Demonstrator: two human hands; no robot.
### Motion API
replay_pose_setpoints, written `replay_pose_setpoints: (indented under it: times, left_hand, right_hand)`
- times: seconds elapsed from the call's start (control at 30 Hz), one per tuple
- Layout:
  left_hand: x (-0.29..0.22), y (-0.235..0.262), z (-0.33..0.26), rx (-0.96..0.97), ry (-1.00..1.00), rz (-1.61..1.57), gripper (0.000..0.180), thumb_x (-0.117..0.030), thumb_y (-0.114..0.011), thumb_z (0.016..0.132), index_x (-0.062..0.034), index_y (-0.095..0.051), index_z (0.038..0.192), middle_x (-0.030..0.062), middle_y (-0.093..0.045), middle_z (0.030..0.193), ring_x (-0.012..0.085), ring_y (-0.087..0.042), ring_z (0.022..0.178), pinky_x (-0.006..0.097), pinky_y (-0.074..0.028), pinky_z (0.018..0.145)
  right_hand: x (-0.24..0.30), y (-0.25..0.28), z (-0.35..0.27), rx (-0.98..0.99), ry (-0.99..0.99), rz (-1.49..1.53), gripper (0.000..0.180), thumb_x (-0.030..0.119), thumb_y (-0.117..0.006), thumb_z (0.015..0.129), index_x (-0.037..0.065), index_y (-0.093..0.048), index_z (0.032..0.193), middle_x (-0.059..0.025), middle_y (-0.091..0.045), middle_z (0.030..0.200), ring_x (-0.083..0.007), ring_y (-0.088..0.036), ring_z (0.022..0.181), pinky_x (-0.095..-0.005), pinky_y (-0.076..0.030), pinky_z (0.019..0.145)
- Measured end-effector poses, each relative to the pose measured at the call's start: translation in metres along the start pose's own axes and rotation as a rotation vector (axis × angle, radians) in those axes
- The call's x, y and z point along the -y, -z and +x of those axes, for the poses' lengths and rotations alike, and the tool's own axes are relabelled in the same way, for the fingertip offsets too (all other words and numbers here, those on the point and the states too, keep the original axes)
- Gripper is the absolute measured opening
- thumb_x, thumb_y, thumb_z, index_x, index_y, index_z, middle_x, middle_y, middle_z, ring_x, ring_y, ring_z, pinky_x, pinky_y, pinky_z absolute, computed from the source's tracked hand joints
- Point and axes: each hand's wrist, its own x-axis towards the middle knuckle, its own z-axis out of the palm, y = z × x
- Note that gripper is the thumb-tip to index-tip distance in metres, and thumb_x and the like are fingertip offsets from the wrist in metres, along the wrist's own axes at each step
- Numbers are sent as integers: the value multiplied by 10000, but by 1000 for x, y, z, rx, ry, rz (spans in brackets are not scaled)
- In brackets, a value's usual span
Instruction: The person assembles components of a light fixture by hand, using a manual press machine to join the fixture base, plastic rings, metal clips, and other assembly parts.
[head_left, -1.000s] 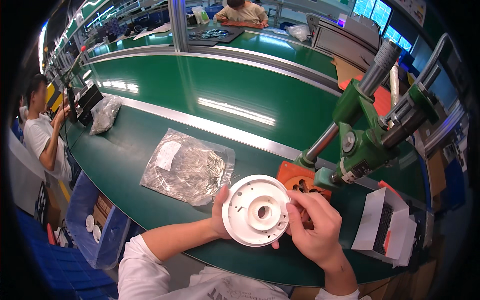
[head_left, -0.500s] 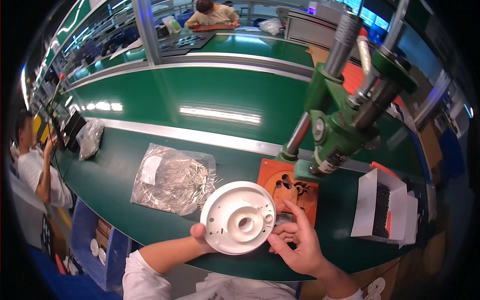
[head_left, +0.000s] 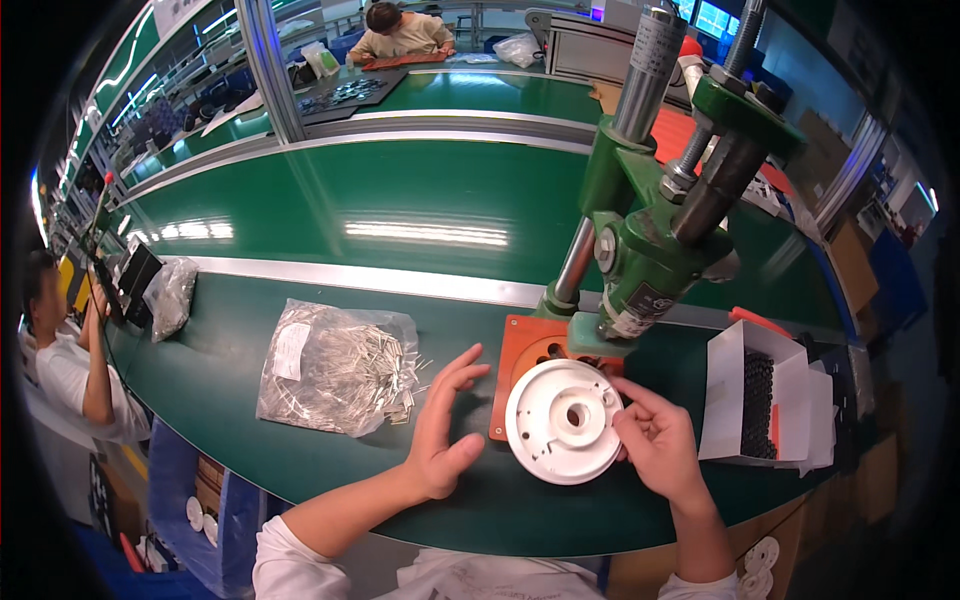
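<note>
A round white plastic disc [head_left: 547, 440] with a raised hub and a centre hole is gripped at its right rim by my right hand [head_left: 655, 435], thumb on top. It hangs in front of the orange fixture plate [head_left: 508, 365] and hides much of it. My left hand [head_left: 443, 440] is off the disc, fingers spread, between it and a clear plastic bag of thin metal pins [head_left: 345, 365]. Above the fixture stands a green hand press [head_left: 650, 260], its pale green block [head_left: 598, 335] just beyond the disc.
At the right is a white box [head_left: 755, 395] holding small black parts. A blue bin [head_left: 205, 510] with white discs stands below the bench at the left. A metal rail [head_left: 380, 277] runs behind the work area. Co-workers sit at the far left and across the bench.
My left hand has let go of the disc and opened toward the bag. My right hand has taken the disc by its rim and moved it right, toward the fixture.
</note>
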Motion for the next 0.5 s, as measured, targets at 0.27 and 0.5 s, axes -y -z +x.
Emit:
replay_pose_setpoints:
  times: [0.27,0.5]
  left_hand:
    - [-3,-15,-1,95,23,252,934,-274,-822,854,-32,-361,1628,329,-203,1721,437,-252,1607,511,-249,1264]
    - [-4,-19,4,160,43,310,1026,-286,-857,839,-25,-300,1660,333,-149,1733,445,-198,1623,518,-241,1272]
  right_hand:
    - [-7,-1,34,-73,132,-116,389,30,-630,1025,-101,-611,1391,-27,-687,799,-41,-638,696,-252,-539,625]
    - [6,-2,33,-95,233,-604,387,99,-642,1015,-78,-631,1359,-193,-687,783,-241,-709,638,-342,-542,624]
